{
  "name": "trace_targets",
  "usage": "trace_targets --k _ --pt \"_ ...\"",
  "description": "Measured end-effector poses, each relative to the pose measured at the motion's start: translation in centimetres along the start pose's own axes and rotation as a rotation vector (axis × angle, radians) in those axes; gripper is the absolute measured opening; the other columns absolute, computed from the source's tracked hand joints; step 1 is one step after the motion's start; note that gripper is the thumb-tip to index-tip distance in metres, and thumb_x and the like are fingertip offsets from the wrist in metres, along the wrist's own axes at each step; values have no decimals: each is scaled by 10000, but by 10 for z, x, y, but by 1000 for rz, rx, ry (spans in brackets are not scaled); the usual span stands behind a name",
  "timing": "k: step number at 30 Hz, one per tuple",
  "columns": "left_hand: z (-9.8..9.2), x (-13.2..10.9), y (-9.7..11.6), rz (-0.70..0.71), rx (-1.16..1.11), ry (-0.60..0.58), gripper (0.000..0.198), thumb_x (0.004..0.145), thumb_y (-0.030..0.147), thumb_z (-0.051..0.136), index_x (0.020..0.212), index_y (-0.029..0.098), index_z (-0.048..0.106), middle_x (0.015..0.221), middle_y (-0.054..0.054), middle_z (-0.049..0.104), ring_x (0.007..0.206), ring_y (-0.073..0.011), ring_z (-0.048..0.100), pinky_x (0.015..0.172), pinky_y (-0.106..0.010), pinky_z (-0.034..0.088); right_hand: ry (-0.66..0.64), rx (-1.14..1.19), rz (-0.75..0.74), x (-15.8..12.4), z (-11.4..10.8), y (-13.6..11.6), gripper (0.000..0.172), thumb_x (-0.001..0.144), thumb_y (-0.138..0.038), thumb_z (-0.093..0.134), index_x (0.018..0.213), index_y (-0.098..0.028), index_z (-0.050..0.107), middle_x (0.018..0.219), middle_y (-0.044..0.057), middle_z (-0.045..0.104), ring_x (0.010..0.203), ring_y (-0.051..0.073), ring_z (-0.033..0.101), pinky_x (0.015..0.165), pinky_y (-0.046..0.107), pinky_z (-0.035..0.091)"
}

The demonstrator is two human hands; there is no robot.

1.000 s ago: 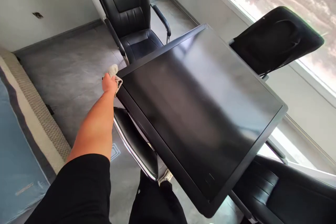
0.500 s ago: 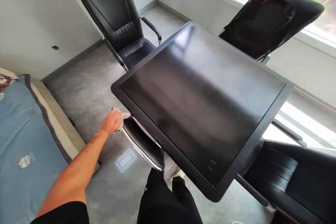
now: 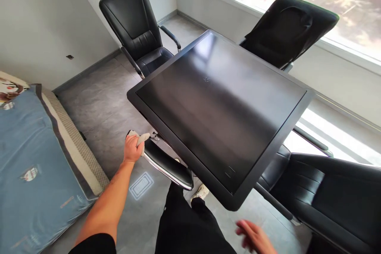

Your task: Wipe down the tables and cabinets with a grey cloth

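Observation:
My left hand (image 3: 132,149) is closed on a small light cloth (image 3: 141,138). It presses the cloth against the far end of a chair's black, chrome-edged armrest (image 3: 166,163), just below the near left corner of a glossy black table (image 3: 220,103). My right hand (image 3: 256,238) is at the bottom edge of the view near my black trousers. It holds nothing, its fingers are spread and it is blurred by motion.
Black leather chairs stand around the table: one at the far left (image 3: 135,27), one at the far right (image 3: 285,29), one at the near right (image 3: 327,198). A blue-covered mattress (image 3: 29,166) lies on the grey floor at the left. A window runs along the right wall.
My left hand has come down with the cloth from the table's left corner to the chair armrest below it. My right hand has come into view at the bottom.

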State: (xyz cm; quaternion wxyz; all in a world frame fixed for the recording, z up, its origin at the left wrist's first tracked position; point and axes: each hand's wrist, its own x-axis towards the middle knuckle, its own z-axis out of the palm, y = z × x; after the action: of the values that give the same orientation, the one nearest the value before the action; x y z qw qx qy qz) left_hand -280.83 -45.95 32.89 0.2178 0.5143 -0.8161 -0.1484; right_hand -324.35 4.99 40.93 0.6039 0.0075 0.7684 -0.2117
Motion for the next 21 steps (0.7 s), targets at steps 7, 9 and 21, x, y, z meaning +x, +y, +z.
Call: trace_targets --k 7,9,21 --pt "4 35 -7 47 26 2 312 928 463 573 901 202 742 1016 -185 764 1216 -401 649 1267 -655 376 -492 624 -6 25 182 -97 666 716 -497 1027 1219 -185 722 1385 148 772 991 260 818 763 348 671" --pt "5 54 -11 71 31 -17 311 928 461 566 876 202 731 1003 -192 753 1199 -404 640 1256 -655 381 -488 679 -16 32 208 -111 481 779 -360 995 1131 -142 750 1341 160 780 1010 236 815 814 315 674" --pt "5 54 17 239 37 -146 271 948 403 635 722 258 599 794 -110 639 890 -326 601 1041 -565 479 -364 633 39 75 276 -131 298 680 -66 778 971 -117 742 1312 205 763 1011 246 806 867 346 683"
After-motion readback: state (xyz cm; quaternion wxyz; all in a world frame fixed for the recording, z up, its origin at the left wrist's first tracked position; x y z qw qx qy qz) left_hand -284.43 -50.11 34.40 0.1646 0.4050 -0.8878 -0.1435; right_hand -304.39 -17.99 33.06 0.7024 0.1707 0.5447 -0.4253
